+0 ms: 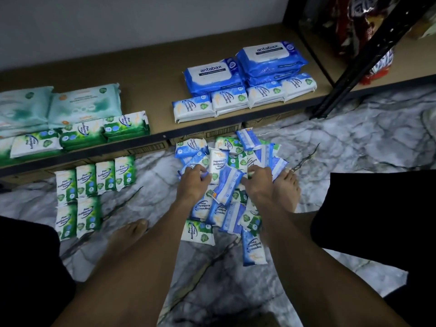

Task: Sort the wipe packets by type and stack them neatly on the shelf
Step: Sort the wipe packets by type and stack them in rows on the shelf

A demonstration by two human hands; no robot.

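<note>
Blue and green jumbled in pile [226, 185], centre frame; left hand [193, 179] gripping packet [188, 165], right hand [258, 184] curled, grip unclear; shelf [151, 90] straight above.

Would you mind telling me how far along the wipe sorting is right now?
Done: green packs and blue packs line the shelf. In hand: left hand and right hand grip packets in the mixed pile. Left: that pile, plus floor rows.

Brown shelf [151, 74]: pale green packs [82, 102] with green pine packets [82, 135] in front at left, blue Antabax packs [236, 72] fronted by blue-white packets [236, 100] at right. Marble floor [354, 138]: sorted green rows [94, 180] left, loose packets [231, 161] heaped right of them
</note>
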